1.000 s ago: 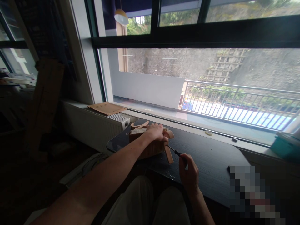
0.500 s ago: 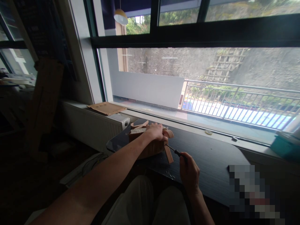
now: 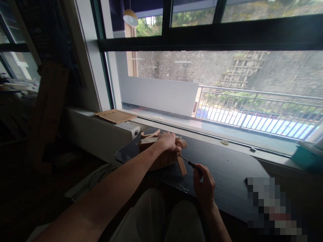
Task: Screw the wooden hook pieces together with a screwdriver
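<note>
My left forearm crosses in front of the brown, box-shaped piece (image 3: 165, 160) and covers much of its near side, so I can't make out its full shape. It sits near the left end of the dark table (image 3: 224, 181), between me and the window, with a pale top edge and a tan strap (image 3: 182, 167) hanging at its right end. The tip of my screwdriver (image 3: 191, 164) meets the upper part of that strap; whether it sits in a hole is too small to tell. A blocky blur (image 3: 267, 193) masks the lower right corner, and the floor to my left sinks into shadow. The brown envelope (image 3: 116, 116) on the radiator (image 3: 101, 132) bears a few dark printed marks, too small to read.

My left arm reaches long and diagonally inward, the left hand (image 3: 167, 141) laid palm down over the top, thumb side by the strap. I cannot tell how tightly those fingers close. My right hand (image 3: 205, 183) comes up from below, wrist bent, fingers wrapped around the screwdriver's dark handle, its shaft slanting up and left.
</note>
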`<state>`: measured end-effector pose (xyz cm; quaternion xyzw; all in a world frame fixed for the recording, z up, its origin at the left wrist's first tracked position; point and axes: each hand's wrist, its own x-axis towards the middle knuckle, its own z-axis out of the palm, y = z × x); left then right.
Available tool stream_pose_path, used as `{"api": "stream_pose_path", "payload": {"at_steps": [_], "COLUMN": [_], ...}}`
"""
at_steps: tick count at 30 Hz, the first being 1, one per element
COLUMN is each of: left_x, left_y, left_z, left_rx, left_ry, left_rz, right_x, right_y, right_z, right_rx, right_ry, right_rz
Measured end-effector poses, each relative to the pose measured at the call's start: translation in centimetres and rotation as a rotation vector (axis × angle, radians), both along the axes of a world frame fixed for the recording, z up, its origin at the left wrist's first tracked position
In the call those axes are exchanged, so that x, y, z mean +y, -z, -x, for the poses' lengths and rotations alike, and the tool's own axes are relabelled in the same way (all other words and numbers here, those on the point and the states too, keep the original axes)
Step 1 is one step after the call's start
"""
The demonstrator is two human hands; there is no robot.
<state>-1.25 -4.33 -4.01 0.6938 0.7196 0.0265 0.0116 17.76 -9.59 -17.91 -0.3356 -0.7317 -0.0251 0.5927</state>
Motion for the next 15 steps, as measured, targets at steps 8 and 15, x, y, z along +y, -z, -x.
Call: {"api": "stream_pose_path", "payload": {"at_steps": [8, 15], "left_x": [0.20, 0.22], "left_y": [0.10, 0.10], "left_z": [0.17, 0.17], "left_rx": [0.013, 0.020], "left_ry": [0.024, 0.013], "left_rz": [-0.007, -0.007], "right_x": [-0.01, -0.13], "right_y": [0.39, 0.25], "right_z": [-0.12, -0.08], "right_rx": [0.018, -0.011], "right_ry": [0.032, -0.043], "right_rz": [0.073, 0.048]}}
